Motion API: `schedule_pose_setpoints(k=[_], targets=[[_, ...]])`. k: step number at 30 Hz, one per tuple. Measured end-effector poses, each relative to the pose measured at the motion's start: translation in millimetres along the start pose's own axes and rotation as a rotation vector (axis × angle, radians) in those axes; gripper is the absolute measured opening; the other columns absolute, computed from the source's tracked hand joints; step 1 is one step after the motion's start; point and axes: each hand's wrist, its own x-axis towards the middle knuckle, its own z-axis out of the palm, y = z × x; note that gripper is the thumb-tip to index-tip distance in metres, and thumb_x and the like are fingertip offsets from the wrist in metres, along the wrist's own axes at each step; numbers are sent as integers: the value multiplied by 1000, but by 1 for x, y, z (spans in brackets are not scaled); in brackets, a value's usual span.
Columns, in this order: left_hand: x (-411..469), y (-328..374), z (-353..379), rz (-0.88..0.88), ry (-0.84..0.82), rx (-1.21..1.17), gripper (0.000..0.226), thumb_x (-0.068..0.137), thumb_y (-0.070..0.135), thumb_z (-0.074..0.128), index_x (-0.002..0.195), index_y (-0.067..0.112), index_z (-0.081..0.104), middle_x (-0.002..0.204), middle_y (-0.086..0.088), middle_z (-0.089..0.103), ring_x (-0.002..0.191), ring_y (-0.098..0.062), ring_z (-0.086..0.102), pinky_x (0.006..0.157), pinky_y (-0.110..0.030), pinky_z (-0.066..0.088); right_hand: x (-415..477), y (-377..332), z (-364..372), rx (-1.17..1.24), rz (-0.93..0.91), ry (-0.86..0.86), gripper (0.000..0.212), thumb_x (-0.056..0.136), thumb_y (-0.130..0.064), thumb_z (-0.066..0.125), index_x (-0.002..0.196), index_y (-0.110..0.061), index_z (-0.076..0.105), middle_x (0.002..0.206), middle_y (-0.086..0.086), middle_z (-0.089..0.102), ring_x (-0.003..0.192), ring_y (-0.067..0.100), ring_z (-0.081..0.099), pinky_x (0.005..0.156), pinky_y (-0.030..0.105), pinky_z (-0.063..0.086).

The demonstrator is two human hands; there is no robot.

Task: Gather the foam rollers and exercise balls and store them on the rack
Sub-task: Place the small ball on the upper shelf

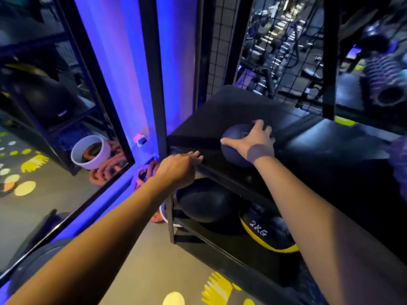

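On rack (pixel 220 111) upper shelf, dark ball (pixel 235 150) under right hand (pixel 256 142), fingers splayed and curled round it; left hand (pixel 180 166) straight-fingered, touching shelf front edge; black ball (pixel 207 201) and 2KG ball (pixel 266 235) on lower shelf.

Bare shelf (pixel 231 106) room lies open behind the ball (pixel 233 137), hemmed by mesh (pixel 275 62) at back and a post (pixel 154 84) at left.

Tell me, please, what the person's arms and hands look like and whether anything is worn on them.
The left forearm and right forearm are bare as far as the frame shows; no sleeves appear. The left hand and right hand wear no gloves, and no rings or watch are visible. A purplish patch crosses the right wrist; whether it is a band or cast light, I cannot tell.
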Motion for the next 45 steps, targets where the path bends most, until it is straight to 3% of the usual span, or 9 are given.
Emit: schedule_pose_setpoints(k=[9,12,16,21,27,31,36,39,45], targets=[[18,7,-21,-35,-263,110,59,90,34,39,148,39,45,159,7,42,143,-28,45,114,-46,40,-4,-2,-8,-1,5,7,130,53,-86,75,153,-22,23,156,5,23,144,37,25,114,58,25],[14,5,-25,-54,-301,20,60,89,38,45,148,31,49,158,0,44,143,-29,45,116,-41,37,-12,10,-21,146,11,44,107,72,-86,59,156,-29,22,161,2,18,148,32,21,118,53,17],[7,18,-20,-136,29,-155,43,86,41,46,116,27,73,126,-4,71,116,-34,65,93,-41,53,-39,69,-33,188,-19,176,78,91,-71,52,152,-25,34,156,7,30,144,34,29,116,53,21],[14,94,-3,-101,427,-469,56,91,34,67,142,14,54,138,-12,62,129,-31,56,105,-43,48,-79,147,-73,0,-26,228,66,94,-60,56,146,-21,43,150,10,37,138,38,35,113,53,28],[11,192,39,-252,278,-248,91,90,39,67,161,16,16,163,-35,-3,150,-54,4,122,-55,17,-123,224,-156,-300,-19,322,56,96,-50,56,140,-17,47,139,12,44,132,38,38,110,50,30],[-16,230,59,-186,312,-343,76,92,28,65,157,7,29,165,-27,12,153,-43,14,121,-51,23,-155,262,-166,-220,-113,322,41,96,-38,60,131,-16,59,129,13,56,123,38,49,104,48,39],[-94,262,84,-38,438,-542,35,94,20,64,129,15,64,115,-4,71,99,-19,68,89,-32,54,-198,277,-129,-93,-346,263,16,95,-25,60,103,-14,69,90,8,70,87,31,66,69,42,56],[-153,257,102,-177,403,-589,13,98,31,61,96,21,70,73,3,70,70,-9,64,70,-32,49,-223,269,-84,-120,-392,109,17,98,-33,59,97,-18,67,85,7,71,77,31,69,58,39,53],[-310,196,142,-612,182,-596,36,91,36,55,63,13,55,63,-3,61,67,-27,61,64,-44,48,-303,243,40,-116,-459,-315,22,94,-34,57,79,-18,60,74,14,70,75,40,68,57,34,40]])
